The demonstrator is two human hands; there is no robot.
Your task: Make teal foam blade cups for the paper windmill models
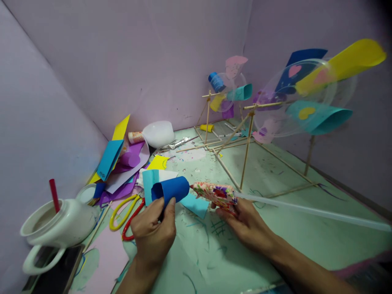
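In my left hand (pixel 154 228) is a rolled blue paper tube (pixel 175 190), pinched near its lower edge between thumb and fingers. My right hand (pixel 245 220) grips a glue gun (pixel 214 192) with a red and green pattern. The gun's nozzle points left and meets, or nearly meets, the right end of the tube. A long translucent glue stick (pixel 312 210) runs out of the gun's back to the right. Beneath the tube lie turquoise paper pieces (pixel 196 205). Scissors with yellow and red handles (pixel 125 214) rest just left of my left hand.
Two stick-framed wheels stand at the right: a near one with a clear disc and paper cups (pixel 324 116), a farther smaller one (pixel 229 92). At left are a white teapot (pixel 70 220), a dark phone-like slab (pixel 65 269) and coloured paper (pixel 110 159). A white bottle (pixel 159 134) lies behind.
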